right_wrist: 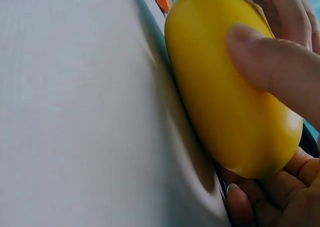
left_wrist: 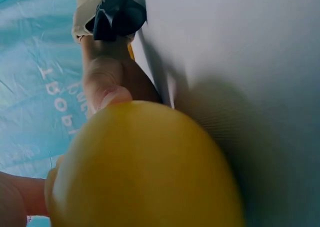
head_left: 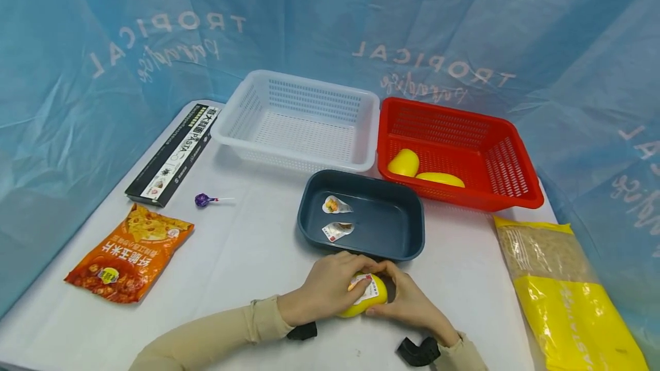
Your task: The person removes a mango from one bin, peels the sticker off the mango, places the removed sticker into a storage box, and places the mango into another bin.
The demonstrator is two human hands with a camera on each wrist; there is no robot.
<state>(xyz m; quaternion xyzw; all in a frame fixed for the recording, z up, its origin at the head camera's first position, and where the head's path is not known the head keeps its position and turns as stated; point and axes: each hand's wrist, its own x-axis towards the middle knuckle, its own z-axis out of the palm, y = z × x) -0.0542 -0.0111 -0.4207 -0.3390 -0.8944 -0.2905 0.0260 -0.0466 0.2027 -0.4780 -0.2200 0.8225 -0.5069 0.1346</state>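
The yellow egg-shaped capsule (head_left: 364, 296) rests low on the white counter (head_left: 247, 256), just in front of the dark blue tray (head_left: 407, 233); a white printed label (head_left: 364, 289) covers part of its upper face. The left hand (head_left: 325, 291) wraps the capsule from the left, fingers (head_left: 356, 265) curled over its top; the right hand (head_left: 409, 302) closes on it from the right, fingers curled against its side; both hands are clamped on the capsule. In the right wrist view one finger (right_wrist: 275, 72) presses across the capsule (right_wrist: 225, 82), with further fingertips beneath it; in the left wrist view the capsule (left_wrist: 145, 167) fills the foreground, a thumb (left_wrist: 107, 87) of the other hand bearing on its far edge.

The tray holds two peeled labels (head_left: 336, 205); behind it, a red basket (head_left: 515, 188) contains two yellow capsule halves (head_left: 404, 162); a white basket (head_left: 361, 130) stands to its left. At the left lie a purple lollipop (head_left: 203, 200), an orange snack bag (head_left: 129, 251) and a black box (head_left: 175, 153); a yellow pasta bag (head_left: 567, 296) lies at the right.
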